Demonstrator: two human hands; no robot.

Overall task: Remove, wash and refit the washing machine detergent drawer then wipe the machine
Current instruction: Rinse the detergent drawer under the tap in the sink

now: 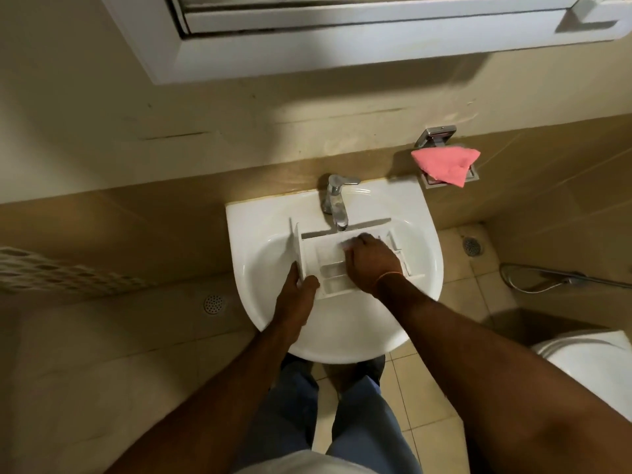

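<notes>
While the detergent drawer sits in the sink under the tap, my left hand grips its front corner; right hand presses inside, fingers curled, can't tell around what.

The room was a small bathroom with beige tiled walls and a floor of pale square tiles. A white-framed mirror cabinet hung high on the wall and threw a soft shadow beneath it. A white basin was fixed to the wall, with a chrome tap at its back edge. To the right of the basin's back edge a metal holder stuck out from the wall. Two round drains were set in the floor. A white toilet stood at the right, with a spray hose lying on the floor beyond it.
</notes>
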